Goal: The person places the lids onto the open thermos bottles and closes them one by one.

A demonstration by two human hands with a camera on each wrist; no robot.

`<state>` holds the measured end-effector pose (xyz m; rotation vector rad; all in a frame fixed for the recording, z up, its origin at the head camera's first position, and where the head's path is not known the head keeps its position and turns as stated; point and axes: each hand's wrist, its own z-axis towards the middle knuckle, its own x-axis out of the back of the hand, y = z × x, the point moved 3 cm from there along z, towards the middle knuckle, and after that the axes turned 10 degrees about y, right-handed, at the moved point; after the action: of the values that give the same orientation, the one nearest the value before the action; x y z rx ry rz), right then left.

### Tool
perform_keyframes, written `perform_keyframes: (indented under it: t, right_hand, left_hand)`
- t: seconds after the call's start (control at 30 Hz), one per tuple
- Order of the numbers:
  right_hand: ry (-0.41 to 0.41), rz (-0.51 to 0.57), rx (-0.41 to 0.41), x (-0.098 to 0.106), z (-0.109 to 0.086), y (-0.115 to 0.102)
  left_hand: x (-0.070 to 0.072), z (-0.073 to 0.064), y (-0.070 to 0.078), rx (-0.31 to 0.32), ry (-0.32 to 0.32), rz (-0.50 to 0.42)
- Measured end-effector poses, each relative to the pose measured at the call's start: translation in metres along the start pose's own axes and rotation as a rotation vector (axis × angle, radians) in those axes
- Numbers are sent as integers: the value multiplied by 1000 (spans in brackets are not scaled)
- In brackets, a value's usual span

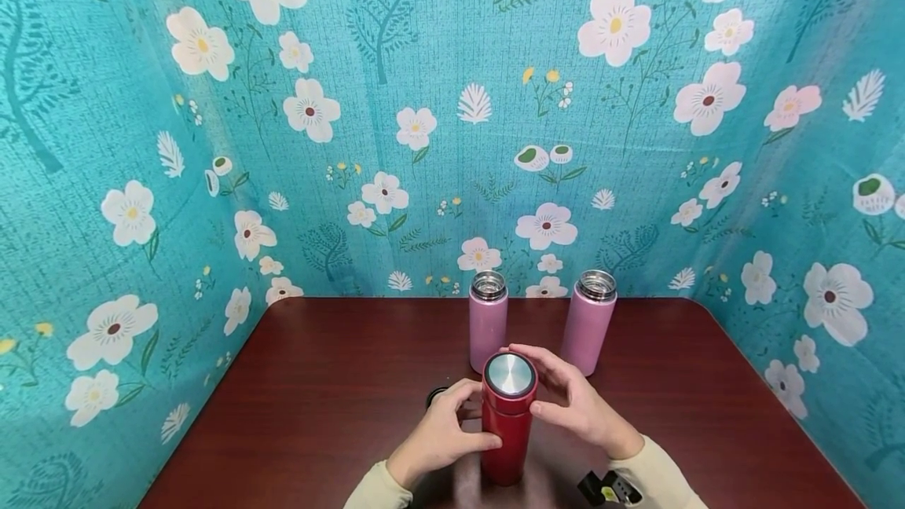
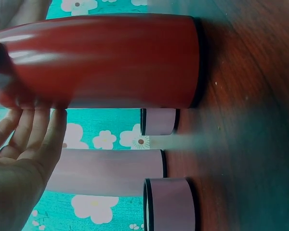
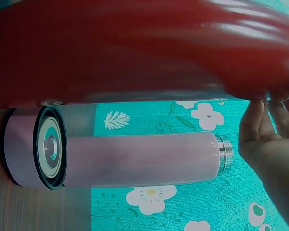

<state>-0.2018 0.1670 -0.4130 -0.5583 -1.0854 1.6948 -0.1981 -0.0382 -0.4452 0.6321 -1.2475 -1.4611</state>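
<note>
A red thermos (image 1: 506,438) stands upright at the front of the table, its lid (image 1: 511,375) on and topped with a silver disc. My left hand (image 1: 441,430) grips its body from the left, thumb across the front. From the right, my right hand (image 1: 576,399) holds the lid, thumb at the near side and fingers behind. In the right wrist view, fingertips touch the red surface (image 3: 135,53). Behind stand two pink bottles without lids, the left one (image 1: 488,328) and the right one (image 1: 590,328), their steel mouths bare.
Pink lids rest on the table: one (image 2: 171,204) at the bottom of the left wrist view, another (image 3: 24,149) with its inner side showing in the right wrist view. The dark red table (image 1: 318,383) ends at a flowered blue curtain (image 1: 438,203).
</note>
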Motion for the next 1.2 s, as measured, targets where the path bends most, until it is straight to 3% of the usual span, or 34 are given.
perform_keyframes:
  t: [0.17,0.27,0.5,0.93,1.2]
  right_hand:
    - [10,-27,-9,0,-1,1]
    - [22,-33,4,-1,0,1]
    - [56,-10,-4,-2,1,0]
    - [-6,42,21,-1,1,0]
    - [11,38,31,-1,0,0]
  left_hand:
    - [-4,2,-21,18,9,18]
    - [-4,2,-26,33,5,23]
    - [-2,3,-25,-36,9,13]
    - [-2,3,-28,-19,7,9]
    - [-3,2,-26,-8,5,-11]
